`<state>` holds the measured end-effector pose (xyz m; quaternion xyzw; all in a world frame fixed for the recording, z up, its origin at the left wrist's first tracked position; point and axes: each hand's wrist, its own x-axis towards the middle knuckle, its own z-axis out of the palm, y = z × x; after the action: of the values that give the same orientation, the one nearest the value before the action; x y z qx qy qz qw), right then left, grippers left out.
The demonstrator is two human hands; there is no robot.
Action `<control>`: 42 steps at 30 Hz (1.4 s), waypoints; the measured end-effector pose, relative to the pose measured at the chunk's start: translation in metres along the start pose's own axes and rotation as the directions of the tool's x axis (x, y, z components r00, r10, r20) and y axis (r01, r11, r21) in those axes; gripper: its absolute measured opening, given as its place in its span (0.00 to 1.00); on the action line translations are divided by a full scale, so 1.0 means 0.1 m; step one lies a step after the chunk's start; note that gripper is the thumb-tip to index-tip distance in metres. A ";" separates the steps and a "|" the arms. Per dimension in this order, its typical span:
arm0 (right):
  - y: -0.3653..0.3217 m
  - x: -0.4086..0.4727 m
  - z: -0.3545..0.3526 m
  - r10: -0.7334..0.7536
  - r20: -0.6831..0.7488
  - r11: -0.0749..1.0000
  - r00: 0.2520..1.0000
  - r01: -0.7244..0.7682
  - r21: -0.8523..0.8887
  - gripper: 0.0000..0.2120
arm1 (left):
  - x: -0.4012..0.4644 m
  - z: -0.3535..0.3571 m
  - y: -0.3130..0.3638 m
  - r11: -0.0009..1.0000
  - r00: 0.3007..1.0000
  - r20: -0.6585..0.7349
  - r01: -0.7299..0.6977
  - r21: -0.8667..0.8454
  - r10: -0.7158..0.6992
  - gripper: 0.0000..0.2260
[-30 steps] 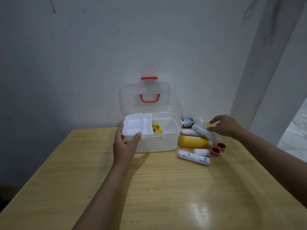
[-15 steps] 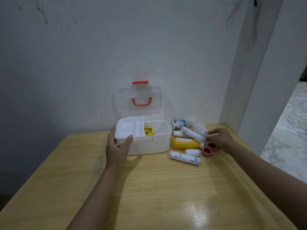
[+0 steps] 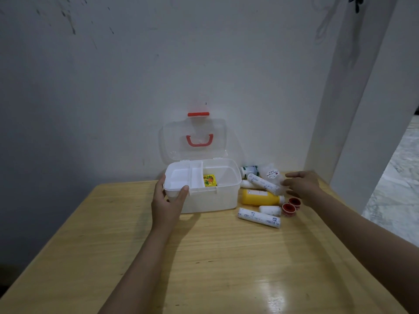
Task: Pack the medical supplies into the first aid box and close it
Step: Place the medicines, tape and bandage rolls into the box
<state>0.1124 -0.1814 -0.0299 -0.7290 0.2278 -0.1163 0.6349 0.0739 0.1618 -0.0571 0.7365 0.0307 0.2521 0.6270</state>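
Note:
The white first aid box (image 3: 210, 200) stands open on the wooden table (image 3: 204, 257), its clear lid (image 3: 195, 139) with the red handle upright against the wall. Inside are a white tray (image 3: 179, 177) and a small yellow packet (image 3: 209, 180). My left hand (image 3: 167, 200) grips the box's front left corner. To the right of the box lie a yellow bottle (image 3: 258, 197), a long bandage roll (image 3: 263, 183), another roll (image 3: 258, 217), a short roll (image 3: 269, 210) and two red caps (image 3: 289, 209). My right hand (image 3: 301, 186) hovers with fingers spread at the upper roll's right end.
A green-and-white bottle (image 3: 249, 171) and a clear plastic packet (image 3: 271, 172) lie at the back by the wall. A white pillar (image 3: 353, 109) rises just past the table's right edge. The near half of the table is bare wood.
My right hand dropped from above the bandage roll to its right end and now spreads its fingers. My left hand stays on the box corner. The view shifted a little.

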 end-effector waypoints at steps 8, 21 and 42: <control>-0.41 -0.16 0.06 -0.231 -0.039 0.963 0.972 0.234 0.131 0.11 | 0.00 -0.01 0.00 1.000 1.000 0.006 0.015 -0.003 -0.015 0.30; -1.01 -0.64 0.76 -0.262 0.273 0.959 0.926 0.282 -0.036 0.08 | 0.02 -0.02 -0.04 0.999 0.999 0.021 0.035 -0.004 -0.034 0.31; -0.65 -0.40 1.79 -0.199 0.323 0.807 0.925 0.341 -0.482 0.08 | 0.02 -0.01 -0.07 0.999 0.999 0.013 0.035 -0.010 -0.035 0.34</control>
<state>0.1715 0.0002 0.0084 -0.9091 0.0598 -0.0435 0.4100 0.0771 0.1647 -0.0630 0.7344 0.0383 0.2366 0.6350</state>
